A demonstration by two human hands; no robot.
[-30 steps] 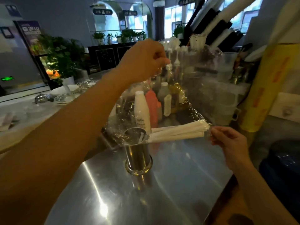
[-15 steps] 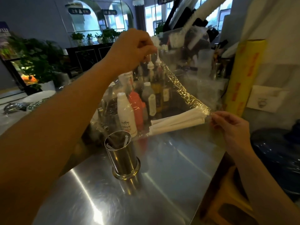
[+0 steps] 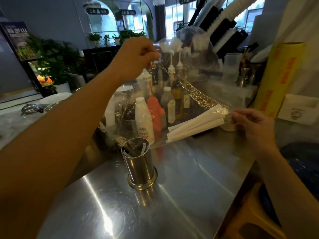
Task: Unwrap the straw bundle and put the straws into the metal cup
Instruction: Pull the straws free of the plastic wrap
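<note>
A tall cylindrical metal cup stands upright on the shiny steel counter, with a couple of white straws already inside it. Above and to the right of the cup, a bundle of white paper-wrapped straws hangs tilted in the air, its lower end nearest the cup. The right hand, right of the cup, pinches the bundle's upper end through the plastic. The left hand, high above the cup, is closed on a corner of the clear crinkled plastic wrap, which stretches from it down to the bundle. Behind the cup stand a white plastic bottle and other bottles.
</note>
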